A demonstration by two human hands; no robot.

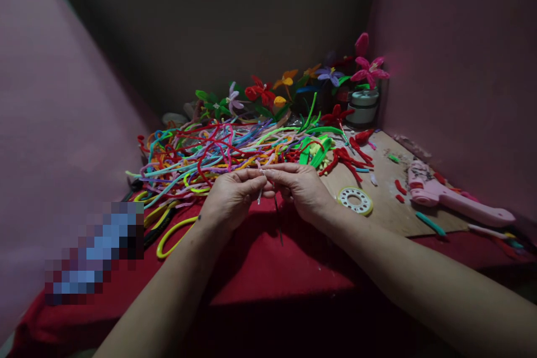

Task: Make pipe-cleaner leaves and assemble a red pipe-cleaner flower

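My left hand (pixel 235 193) and my right hand (pixel 302 185) meet in the middle of the view, fingertips pinched together. Between them is a pale pink pipe cleaner (pixel 260 168), its thin whitish end (pixel 259 197) sticking down from my left fingers. A thin dark rod (pixel 279 224) hangs below my right fingers; how it is held is hidden. Just behind the hands lies a tangled heap of colourful pipe cleaners (pixel 218 148). Bright green pipe-cleaner pieces (pixel 321 151) and red ones (pixel 346 159) lie beyond my right hand.
A white tape roll (pixel 356 201) lies beside my right wrist on a wooden board (pixel 377 179). Farther right is a pink tool with a long handle (pixel 474 207). Pipe-cleaner flowers (pixel 260 91) stand along the back. Yellow-handled pliers (pixel 172 240) rest on the red cloth (pixel 268 279) at left.
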